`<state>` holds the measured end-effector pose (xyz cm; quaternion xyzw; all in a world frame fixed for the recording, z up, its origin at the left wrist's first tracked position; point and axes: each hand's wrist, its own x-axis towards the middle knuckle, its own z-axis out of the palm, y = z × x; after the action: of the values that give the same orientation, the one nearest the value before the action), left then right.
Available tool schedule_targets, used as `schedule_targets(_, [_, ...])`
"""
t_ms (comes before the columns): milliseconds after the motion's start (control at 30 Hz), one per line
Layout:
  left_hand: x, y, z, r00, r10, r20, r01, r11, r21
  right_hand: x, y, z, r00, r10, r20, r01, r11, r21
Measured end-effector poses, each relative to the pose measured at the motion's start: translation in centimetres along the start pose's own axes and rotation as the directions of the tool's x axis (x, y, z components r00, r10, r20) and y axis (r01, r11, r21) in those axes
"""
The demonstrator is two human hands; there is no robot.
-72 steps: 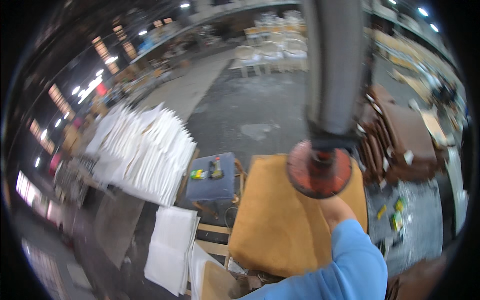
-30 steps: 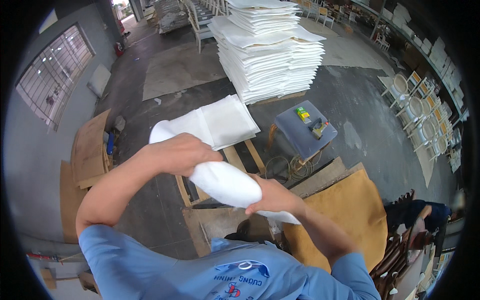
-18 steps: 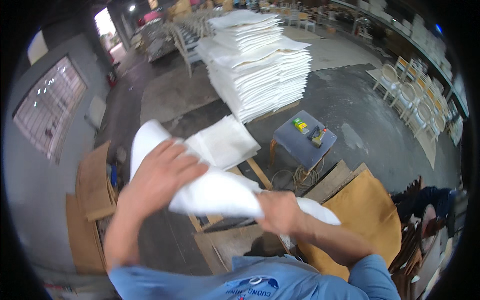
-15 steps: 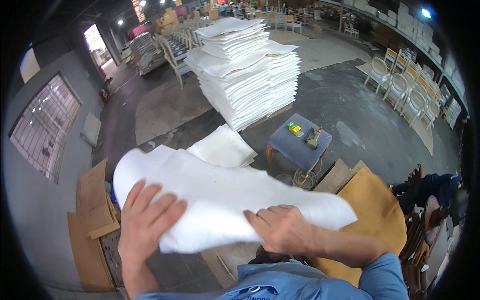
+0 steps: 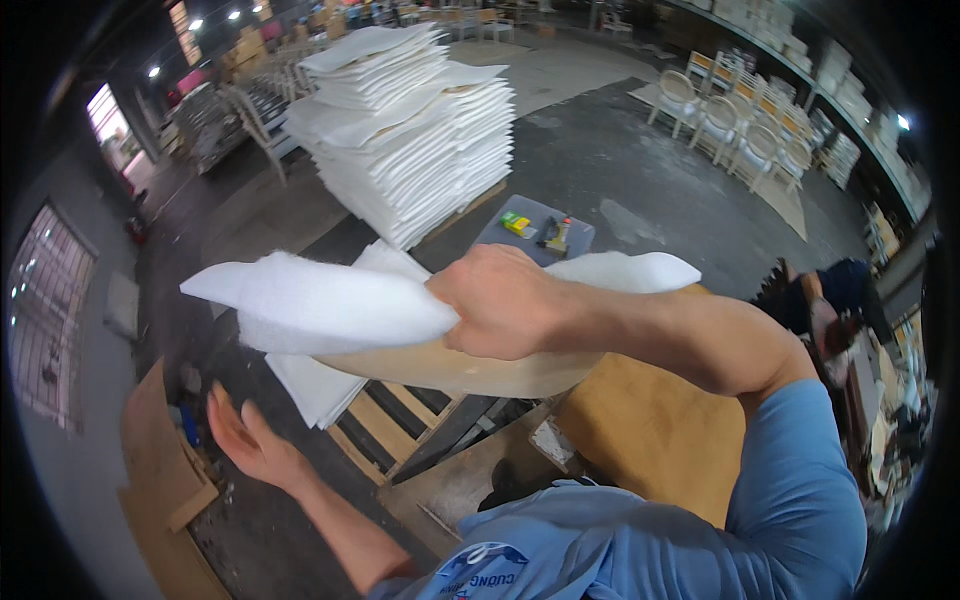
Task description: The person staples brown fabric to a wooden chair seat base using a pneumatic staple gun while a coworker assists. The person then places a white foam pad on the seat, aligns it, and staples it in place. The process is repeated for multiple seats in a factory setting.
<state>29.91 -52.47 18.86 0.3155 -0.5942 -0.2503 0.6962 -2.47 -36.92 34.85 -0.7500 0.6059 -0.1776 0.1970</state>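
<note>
While the left hand [image 5: 255, 440] is empty with fingers outstretched, the right hand [image 5: 505, 300] is clenched on the middle of a white sheet [image 5: 345, 300], raised above a wooden pallet [image 5: 383, 430]. The tan layer [image 5: 480, 372] beneath may be its other face; the overlap hides this.

Round-backed chairs [image 5: 717, 132], barred window [image 5: 48, 318]
</note>
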Motion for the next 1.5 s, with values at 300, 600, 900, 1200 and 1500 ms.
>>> schedule_targets(300, [-20.8, -9.2, 8.7, -0.014, -0.875, 0.483, 0.995, -0.061, -0.081, -4.6, -10.2, -11.5, 0.995, 0.091, 0.034, -0.095, 0.983, 0.157])
schedule_targets(600, [-16.3, -8.6, 20.5, -0.022, -0.683, 0.730, 0.989, -0.120, -0.083, -13.7, -14.9, -17.2, 0.632, 0.094, -0.769, -0.158, 0.987, -0.008])
schedule_targets(900, [-14.1, -8.8, 19.7, 0.359, -0.609, 0.707, 0.929, 0.309, -0.205, -21.9, 5.4, -8.3, 0.182, 0.779, -0.600, -0.234, 0.627, 0.743])
schedule_targets(1200, [-17.9, -2.2, 16.7, 0.311, -0.396, 0.864, 0.926, 0.331, -0.181, -38.1, 11.6, 14.2, -0.218, 0.897, -0.384, -0.088, 0.374, 0.923])
schedule_targets(1500, [-24.4, 5.3, 29.0, -0.014, -0.160, 0.987, 0.944, 0.322, 0.066, -53.7, 5.2, 17.9, -0.528, 0.761, -0.377, 0.063, 0.478, 0.876])
